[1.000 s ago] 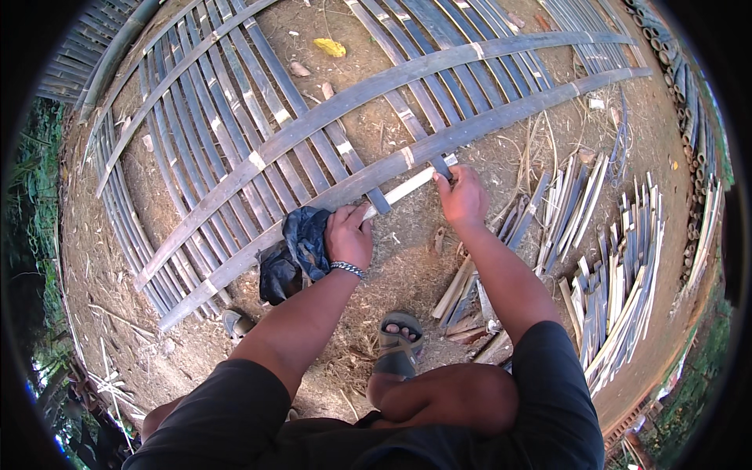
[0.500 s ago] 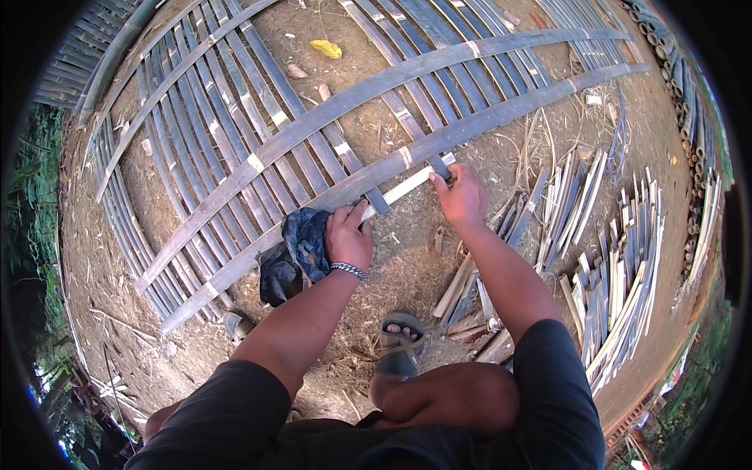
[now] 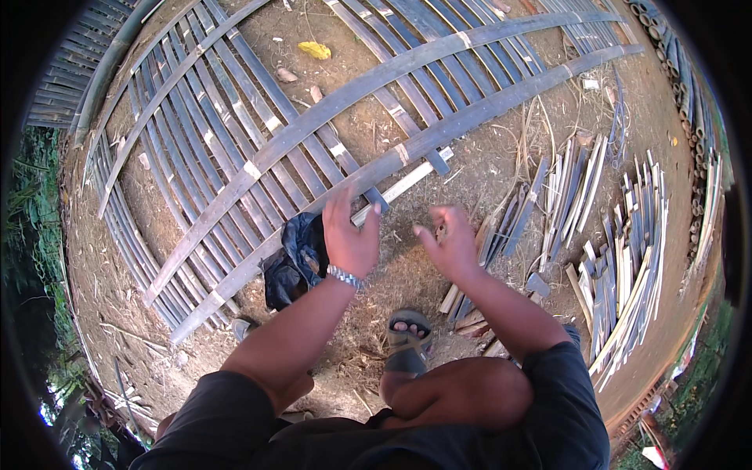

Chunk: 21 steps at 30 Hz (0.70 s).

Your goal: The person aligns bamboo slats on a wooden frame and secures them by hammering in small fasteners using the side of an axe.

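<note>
By the left hand (image 3: 350,237): black bag (image 3: 298,261) (inside hidden).

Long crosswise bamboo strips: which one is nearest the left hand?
The lowest strip, which the left hand overlaps in view; the other long crosswise strips lie farther up.

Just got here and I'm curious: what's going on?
Someone is crouching by a slatted frame on bare ground. Both hands are open and look empty: the left hand is beside a black plastic bag, the right hand is over the dirt. A pale strip lies along the frame's near edge. Cut strips are piled to the right.
</note>
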### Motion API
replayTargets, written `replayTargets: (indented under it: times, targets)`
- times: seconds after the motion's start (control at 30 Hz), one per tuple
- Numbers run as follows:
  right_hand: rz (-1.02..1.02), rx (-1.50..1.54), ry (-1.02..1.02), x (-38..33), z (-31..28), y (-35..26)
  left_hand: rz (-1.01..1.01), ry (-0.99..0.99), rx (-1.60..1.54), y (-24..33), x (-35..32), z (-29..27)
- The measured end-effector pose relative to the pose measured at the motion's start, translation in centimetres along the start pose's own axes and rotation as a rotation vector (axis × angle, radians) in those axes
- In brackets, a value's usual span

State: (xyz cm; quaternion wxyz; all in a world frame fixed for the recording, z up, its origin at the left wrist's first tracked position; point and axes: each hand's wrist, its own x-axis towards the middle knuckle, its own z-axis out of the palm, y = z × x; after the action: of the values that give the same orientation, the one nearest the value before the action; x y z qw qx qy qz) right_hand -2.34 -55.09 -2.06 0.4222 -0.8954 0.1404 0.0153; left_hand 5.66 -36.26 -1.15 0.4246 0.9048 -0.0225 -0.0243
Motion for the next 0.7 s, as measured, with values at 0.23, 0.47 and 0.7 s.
replayTargets:
  times: [0.23, 0.47, 0.7]
  targets:
    - [0.005, 0.119, -0.092, -3.4, 0.9, -0.3, -0.131, -0.101, 0.238, -0.6, 8.3, 2.0]
    - [0.045, 0.107, -0.089, -2.7, 0.6, -0.1, -0.207, -0.064, 0.144, -1.1, 8.3, 3.0]
    - [-0.195, 0.018, -0.039, 1.7, 0.5, -2.3, -0.197, -0.049, 0.027, -2.0, 8.1, 2.9]
